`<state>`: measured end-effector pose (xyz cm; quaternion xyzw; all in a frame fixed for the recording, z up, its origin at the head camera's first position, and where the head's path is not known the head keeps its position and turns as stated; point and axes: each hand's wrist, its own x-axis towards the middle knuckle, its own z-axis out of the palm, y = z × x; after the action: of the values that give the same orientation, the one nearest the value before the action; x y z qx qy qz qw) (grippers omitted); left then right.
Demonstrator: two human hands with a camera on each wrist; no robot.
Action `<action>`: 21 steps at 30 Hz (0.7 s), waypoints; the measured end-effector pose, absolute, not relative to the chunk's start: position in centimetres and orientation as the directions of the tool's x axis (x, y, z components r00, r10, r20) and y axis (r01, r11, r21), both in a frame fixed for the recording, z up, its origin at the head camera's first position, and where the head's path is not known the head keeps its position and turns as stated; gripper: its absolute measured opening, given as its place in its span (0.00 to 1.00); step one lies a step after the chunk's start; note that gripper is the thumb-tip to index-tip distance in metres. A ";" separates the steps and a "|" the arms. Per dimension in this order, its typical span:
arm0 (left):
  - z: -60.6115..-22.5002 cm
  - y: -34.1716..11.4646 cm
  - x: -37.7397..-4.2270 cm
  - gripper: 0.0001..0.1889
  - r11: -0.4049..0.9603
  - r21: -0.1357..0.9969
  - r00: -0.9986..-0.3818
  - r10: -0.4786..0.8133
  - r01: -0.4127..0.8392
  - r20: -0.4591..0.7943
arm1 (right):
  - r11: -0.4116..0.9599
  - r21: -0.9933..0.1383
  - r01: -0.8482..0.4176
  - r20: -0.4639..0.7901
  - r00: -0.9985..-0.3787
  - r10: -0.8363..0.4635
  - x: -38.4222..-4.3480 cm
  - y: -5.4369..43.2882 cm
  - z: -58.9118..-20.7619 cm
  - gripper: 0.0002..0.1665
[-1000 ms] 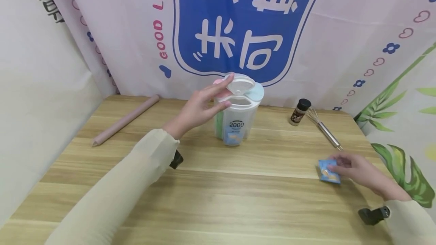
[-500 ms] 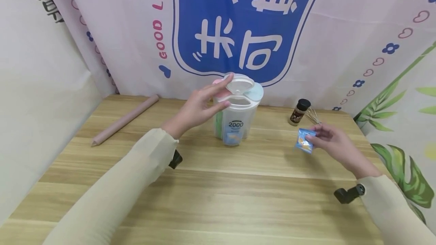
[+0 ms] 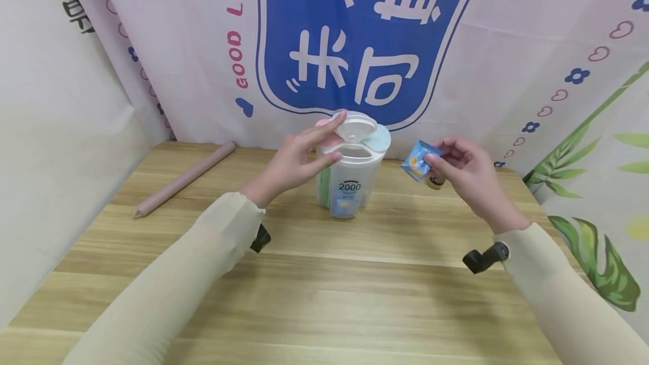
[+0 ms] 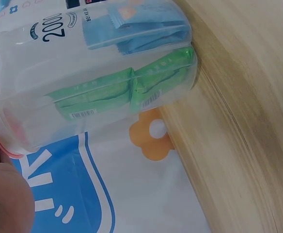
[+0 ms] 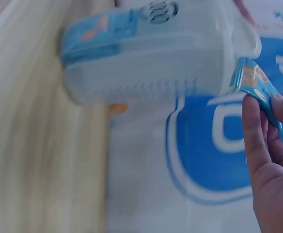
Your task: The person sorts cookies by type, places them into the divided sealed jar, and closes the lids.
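Observation:
A clear storage canister [image 3: 349, 193] with pink, white and pale blue flip lids stands upright on the wooden table, its white lid [image 3: 357, 127] raised over an opening. Blue sachets [image 4: 149, 26] and green packets [image 4: 117, 90] lie inside it in separate compartments. My left hand [image 3: 299, 165] rests at the canister's top, forefinger straight against the raised lid and thumb tip at the front rim. Between thumb and fingers, my right hand [image 3: 463, 168] pinches a small blue sachet [image 3: 418, 160], held in the air just right of the canister top.
A pink rolling-pin-like rod [image 3: 185, 180] lies at the table's left. Behind my right hand, a seasoning jar [image 3: 435, 182] is mostly covered. The printed curtain [image 3: 203, 72] hangs close behind the canister, along the table's back edge.
My right hand has carried the blue sachet up and leftward from the table's right side toward the canister, now covering the whisk and most of the jar. My left hand has stayed put.

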<state>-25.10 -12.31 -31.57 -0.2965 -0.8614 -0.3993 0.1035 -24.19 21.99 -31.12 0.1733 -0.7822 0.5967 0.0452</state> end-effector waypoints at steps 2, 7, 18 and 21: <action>-31.6 -12.3 -25.1 0.37 0.502 0.628 -0.802 0.429 0.594 0.416 | 0.170 -0.915 -0.366 0.327 -0.919 -0.222 -24.3 20.9 -30.4 0.06; -31.7 -12.3 -25.1 0.37 0.499 0.627 -0.799 0.429 0.599 0.421 | 0.082 -0.886 -0.457 0.425 -0.869 -0.255 -24.4 18.5 -29.1 0.06; -31.6 -12.1 -25.2 0.37 0.480 0.627 -0.787 0.434 0.614 0.438 | 0.249 -0.733 -0.633 0.563 -0.770 -0.299 -24.8 14.6 -28.5 0.08; -31.7 -12.3 -25.2 0.37 0.479 0.624 -0.784 0.435 0.617 0.442 | 0.331 -0.672 -0.663 0.575 -0.748 -0.330 -24.7 14.0 -28.8 0.07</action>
<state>-25.23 -12.29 -31.67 -0.3087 -0.8526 -0.4066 0.1119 -24.71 13.98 -28.83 0.3111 -0.7979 0.4874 0.1706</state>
